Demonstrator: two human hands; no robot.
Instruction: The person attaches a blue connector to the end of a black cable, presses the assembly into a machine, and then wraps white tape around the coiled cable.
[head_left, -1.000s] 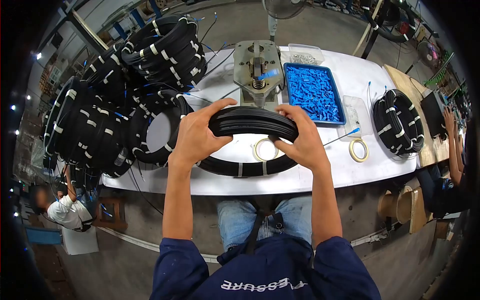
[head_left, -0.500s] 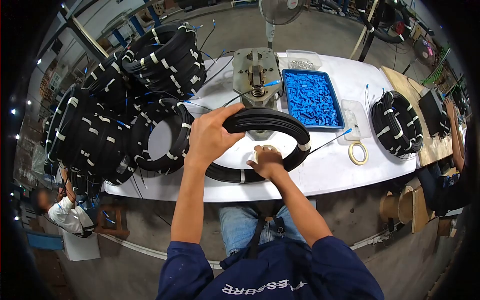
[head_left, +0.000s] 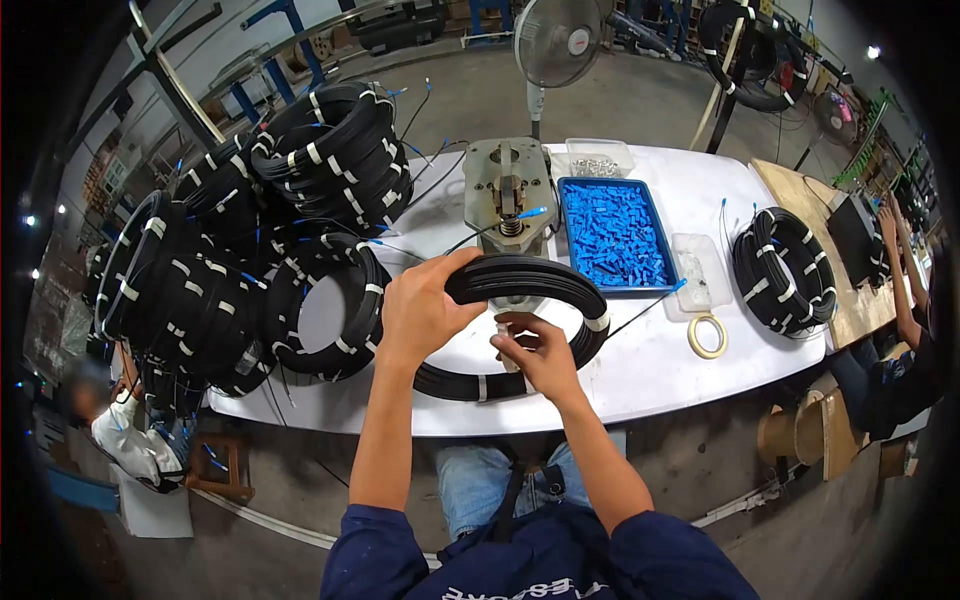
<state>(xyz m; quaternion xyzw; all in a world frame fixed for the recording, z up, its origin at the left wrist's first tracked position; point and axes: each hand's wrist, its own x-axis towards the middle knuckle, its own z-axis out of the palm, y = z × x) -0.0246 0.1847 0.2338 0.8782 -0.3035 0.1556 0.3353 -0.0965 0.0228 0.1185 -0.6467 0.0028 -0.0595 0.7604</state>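
Observation:
A coil of black cable is tilted up over the near part of the white table. My left hand is closed round its upper left side, thumb on the inside. White tape bands wrap the coil at its right side and bottom. Inside the ring, my right hand has its fingers curled round a cream tape roll, mostly hidden by the fingers. One cable end with a blue connector sticks out to the right; another blue connector lies over the metal press behind the coil.
Taped black coils are piled at left, another coil lies at right. A blue tray of small blue parts, clear plastic boxes and a second tape roll sit right of the press. A fan stands behind. Other people work at both sides.
My right hand has drawn the tape roll slightly toward me and left inside the coil, turning it edge-on. My left hand keeps its hold. The head view has tilted up a little.

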